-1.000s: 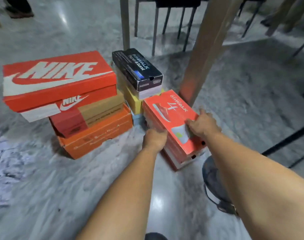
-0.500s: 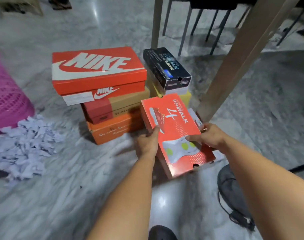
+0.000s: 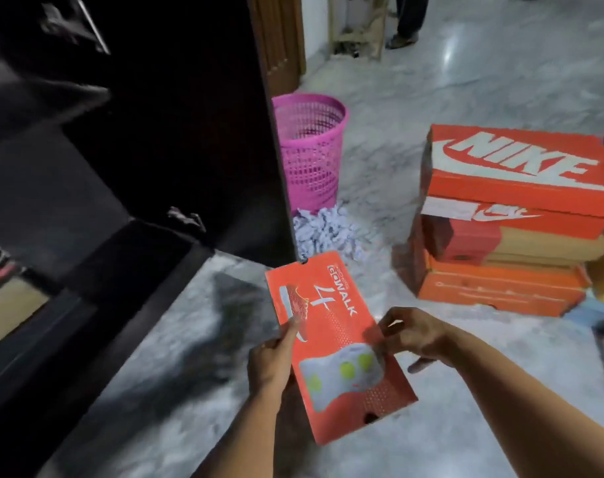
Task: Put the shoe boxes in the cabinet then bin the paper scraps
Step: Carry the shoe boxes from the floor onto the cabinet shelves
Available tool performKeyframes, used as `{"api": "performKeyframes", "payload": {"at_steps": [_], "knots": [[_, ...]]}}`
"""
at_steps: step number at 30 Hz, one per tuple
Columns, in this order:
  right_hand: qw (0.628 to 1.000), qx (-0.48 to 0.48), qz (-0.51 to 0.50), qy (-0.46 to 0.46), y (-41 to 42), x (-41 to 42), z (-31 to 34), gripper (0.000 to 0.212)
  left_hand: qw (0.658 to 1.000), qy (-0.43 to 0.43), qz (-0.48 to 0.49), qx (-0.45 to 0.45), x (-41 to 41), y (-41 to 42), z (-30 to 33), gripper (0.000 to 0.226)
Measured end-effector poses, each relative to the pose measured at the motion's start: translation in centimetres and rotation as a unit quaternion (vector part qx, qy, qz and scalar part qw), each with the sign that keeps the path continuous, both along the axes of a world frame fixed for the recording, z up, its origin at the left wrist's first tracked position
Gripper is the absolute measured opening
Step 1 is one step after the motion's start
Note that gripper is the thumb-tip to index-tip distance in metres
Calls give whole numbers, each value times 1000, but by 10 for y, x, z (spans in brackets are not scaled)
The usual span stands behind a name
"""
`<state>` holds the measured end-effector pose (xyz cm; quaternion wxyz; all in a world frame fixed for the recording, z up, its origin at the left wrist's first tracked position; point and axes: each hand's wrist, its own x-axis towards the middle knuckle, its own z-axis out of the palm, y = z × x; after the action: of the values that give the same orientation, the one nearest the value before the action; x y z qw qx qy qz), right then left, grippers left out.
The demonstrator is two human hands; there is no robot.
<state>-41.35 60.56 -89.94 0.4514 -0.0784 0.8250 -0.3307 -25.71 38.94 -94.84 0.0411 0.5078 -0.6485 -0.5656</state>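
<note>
Big change: your view has swung off the box pile and onto the dark cabinet (image 3: pixel 128 139), which now fills the left half of the frame with its door open. A second ago it wasn't in view at all. Interior is too dark to tell which shelf is free; something lies at far left, can't identify it.

The stack of Nike boxes (image 3: pixel 510 215) is now off to your right, well apart from you, when half a second ago it sat straight ahead. It is untouched, so most of the boxes still have to be moved.

The pink mesh bin (image 3: pixel 309 150) stands just beside the cabinet's edge, with the paper scraps (image 3: pixel 328 232) heaped on the floor at its base. None look binned yet; that part comes later.

The orange GOwalk box (image 3: pixel 335 343) has come off the floor pile and is now in the air between you and the cabinet, lid up, far end pointing at the cabinet's corner.

Your left hand (image 3: pixel 273 360) grips the box's left long edge, thumb on the lid. Your right hand (image 3: pixel 412 336) pinches the right edge, fingers curled over it.

My read: you're mid-carry on this box. Next move probably needs a swing left into the opening, clearing the door edge.
</note>
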Motion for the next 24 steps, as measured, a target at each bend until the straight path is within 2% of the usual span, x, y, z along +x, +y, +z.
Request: {"api": "performKeyframes", "payload": {"at_steps": [3, 6, 8, 10, 12, 15, 17, 19, 22, 24], "knots": [[997, -26, 66, -39, -66, 13, -10, 35, 998, 1, 62, 15, 42, -53, -4, 69], [987, -38, 139, -73, -134, 24, -12, 64, 985, -4, 172, -10, 68, -104, -5, 70], [981, -64, 167, -77, -186, 28, -10, 75, 975, 24, 219, -32, 74, -136, -3, 63], [977, -96, 184, -50, -242, 29, -8, 73, 957, 84, 272, -57, 74, -173, -4, 43], [973, -133, 189, 10, -297, 32, -5, 66, 946, 109, 291, -94, 69, -213, -6, 38], [963, -210, 141, 88, -369, 34, -6, 43, 933, 158, 308, -103, 58, -264, -7, 26], [951, -259, 109, 131, -408, 37, -15, 35, 924, 210, 302, -102, 51, -291, -11, 21], [939, -283, 110, 159, -436, 43, -27, 24, 921, 238, 279, -131, 45, -315, -20, 32], [929, -291, 98, 208, -467, 45, -54, 35, 932, 228, 206, -193, 43, -329, -30, 71], [923, -291, 106, 231, -486, 41, -75, 53, 935, 218, 166, -225, 40, -335, -35, 84]]}}
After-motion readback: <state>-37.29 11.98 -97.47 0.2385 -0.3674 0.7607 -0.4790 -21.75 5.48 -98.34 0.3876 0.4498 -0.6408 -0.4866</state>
